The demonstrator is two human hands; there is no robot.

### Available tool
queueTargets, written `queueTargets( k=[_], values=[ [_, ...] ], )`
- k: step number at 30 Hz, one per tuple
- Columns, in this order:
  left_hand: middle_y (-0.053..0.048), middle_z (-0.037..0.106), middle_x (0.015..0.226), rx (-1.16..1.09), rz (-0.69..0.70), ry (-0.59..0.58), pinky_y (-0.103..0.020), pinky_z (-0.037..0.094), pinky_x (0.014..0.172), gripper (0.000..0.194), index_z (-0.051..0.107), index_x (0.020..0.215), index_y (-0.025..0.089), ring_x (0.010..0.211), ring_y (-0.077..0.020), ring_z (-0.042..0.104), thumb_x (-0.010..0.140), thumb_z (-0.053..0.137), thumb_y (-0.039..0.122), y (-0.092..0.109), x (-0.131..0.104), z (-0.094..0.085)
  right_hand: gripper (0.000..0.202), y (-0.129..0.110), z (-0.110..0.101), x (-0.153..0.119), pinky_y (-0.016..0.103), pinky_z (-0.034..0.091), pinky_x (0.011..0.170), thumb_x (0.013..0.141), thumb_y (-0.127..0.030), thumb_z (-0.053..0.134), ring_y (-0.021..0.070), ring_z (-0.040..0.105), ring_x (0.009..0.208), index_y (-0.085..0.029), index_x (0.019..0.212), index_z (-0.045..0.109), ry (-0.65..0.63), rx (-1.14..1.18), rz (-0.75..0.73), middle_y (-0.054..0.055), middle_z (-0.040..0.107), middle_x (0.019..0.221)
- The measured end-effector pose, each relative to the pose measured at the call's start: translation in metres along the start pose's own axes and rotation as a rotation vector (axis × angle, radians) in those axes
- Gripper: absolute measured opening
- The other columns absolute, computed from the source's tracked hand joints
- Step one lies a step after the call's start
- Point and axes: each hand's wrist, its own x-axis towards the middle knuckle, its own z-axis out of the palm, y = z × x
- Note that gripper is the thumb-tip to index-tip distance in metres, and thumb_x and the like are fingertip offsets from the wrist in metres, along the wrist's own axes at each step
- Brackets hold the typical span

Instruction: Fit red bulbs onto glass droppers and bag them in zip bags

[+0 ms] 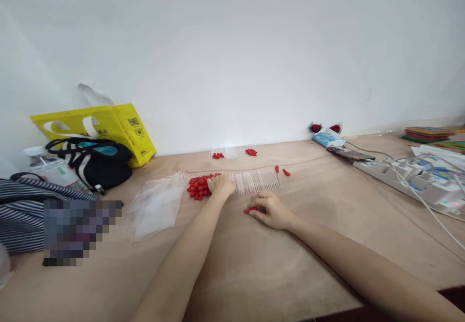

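Head view shows me two bare hands low over the table (254, 264), and I think the first danger is for the tubes (256, 181). They lie side by side in a close row, and the left hand (221, 185) is at the row's left end, where the pile (198, 189) begins; a careless turn of its wrist might push the tubes crooked, or send some red bits rolling, because I see no rim around them. The fingers of this hand are bent down at the edge of the pile, but I cannot tell whether they have hold of anything. The right hand (271, 210) is on the near side of the row, its fingers almost closed, with one red piece (249, 210) pinched, as it seems, at their tips, close to the table. If the pinch is weak, such a small piece could slip out. Two more pieces (286, 172) lie by the row's right end, and a wide sweep of the right hand might knock them. As for the look, the piece is bright red and longish; those in the pile look rounded, like little bulbs, perhaps of rubber. The tubes are thin, pale and see-through, so a crack would be difficult to notice from here.
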Motion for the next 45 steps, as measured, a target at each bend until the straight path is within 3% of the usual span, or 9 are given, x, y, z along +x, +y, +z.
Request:
queueTargets(
  k=[9, 13, 17, 20, 27, 32, 40, 45],
  values=[
    [-0.018, 0.064, 0.095, 0.012, 0.107, 0.084, -0.042, 0.033, 0.081, 0.023, 0.065, 0.086, 0.012, 0.096, -0.0320, 0.054, 0.078, 0.047, 0.024, -0.003, -0.011, -0.001, 0.010, 0.003, 0.000, -0.001, 0.030, 0.040, 0.070, 0.078, -0.027, 0.057, 0.0152, 0.051, 0.075, -0.020, 0.081, 0.064, 0.060, -0.048, 0.026, 0.004, 0.055, 0.081],
    [-0.017, 0.060, 0.099, 0.000, 0.308, 0.175, -0.040, 0.030, 0.083, 0.023, 0.062, 0.086, 0.012, 0.099, -0.0300, 0.048, 0.084, 0.043, 0.025, -0.029, -0.038, -0.003, 0.011, 0.006, -0.001, -0.001, 0.031, 0.039, 0.071, 0.078, -0.028, 0.056, 0.0163, 0.052, 0.077, -0.021, 0.083, 0.064, 0.075, -0.104, 0.106, 0.004, 0.056, 0.078],
    [-0.008, 0.058, 0.084, -0.076, 0.556, 0.209, -0.035, 0.033, 0.077, 0.014, 0.058, 0.074, 0.017, 0.085, -0.0234, 0.050, 0.083, 0.049, 0.023, -0.064, -0.061, 0.005, 0.010, 0.011, 0.000, -0.001, 0.030, 0.038, 0.069, 0.078, -0.025, 0.056, 0.0159, 0.052, 0.075, -0.022, 0.082, 0.064, 0.069, -0.109, 0.153, 0.003, 0.058, 0.077],
    [-0.006, 0.056, 0.077, -0.116, 0.687, 0.227, -0.034, 0.033, 0.071, 0.014, 0.055, 0.071, 0.017, 0.078, -0.0215, 0.048, 0.083, 0.050, 0.023, -0.080, -0.068, 0.013, 0.012, 0.013, 0.002, 0.000, 0.030, 0.038, 0.070, 0.080, -0.025, 0.054, 0.0163, 0.053, 0.077, -0.023, 0.083, 0.065, 0.059, -0.104, 0.144, 0.004, 0.059, 0.079],
    [-0.004, 0.055, 0.092, -0.322, 0.690, 0.174, -0.034, 0.036, 0.076, 0.012, 0.055, 0.088, 0.020, 0.086, -0.0199, 0.048, 0.081, 0.053, 0.029, -0.072, -0.072, 0.019, 0.015, 0.013, 0.002, 0.000, 0.031, 0.039, 0.071, 0.078, -0.031, 0.058, 0.0177, 0.054, 0.080, -0.026, 0.089, 0.067, 0.045, -0.113, 0.135, 0.004, 0.061, 0.082],
    [-0.002, 0.058, 0.084, -0.429, 0.611, 0.071, -0.032, 0.037, 0.075, 0.008, 0.055, 0.076, 0.019, 0.083, -0.0191, 0.051, 0.078, 0.056, 0.026, -0.059, -0.069, 0.020, 0.012, 0.012, 0.003, 0.002, 0.032, 0.039, 0.072, 0.077, -0.027, 0.057, 0.0175, 0.054, 0.079, -0.024, 0.083, 0.068, 0.039, -0.088, 0.149, 0.004, 0.061, 0.081],
    [0.000, 0.058, 0.076, -0.495, 0.665, 0.159, -0.032, 0.034, 0.073, 0.013, 0.053, 0.079, 0.018, 0.075, -0.0167, 0.053, 0.086, 0.045, 0.026, -0.064, -0.074, 0.023, 0.010, 0.000, 0.005, 0.005, 0.026, 0.039, 0.065, 0.078, -0.025, 0.055, 0.0131, 0.050, 0.067, -0.021, 0.079, 0.065, 0.098, 0.163, 0.214, 0.001, 0.062, 0.075],
    [0.001, 0.060, 0.074, -0.537, 0.694, 0.188, -0.031, 0.033, 0.073, 0.015, 0.054, 0.079, 0.018, 0.073, -0.0151, 0.054, 0.086, 0.046, 0.029, -0.065, -0.075, 0.023, 0.012, -0.004, 0.007, 0.006, 0.027, 0.039, 0.066, 0.078, -0.028, 0.055, 0.0143, 0.051, 0.071, -0.021, 0.078, 0.065, 0.094, 0.260, 0.200, 0.002, 0.064, 0.079]
  ],
)
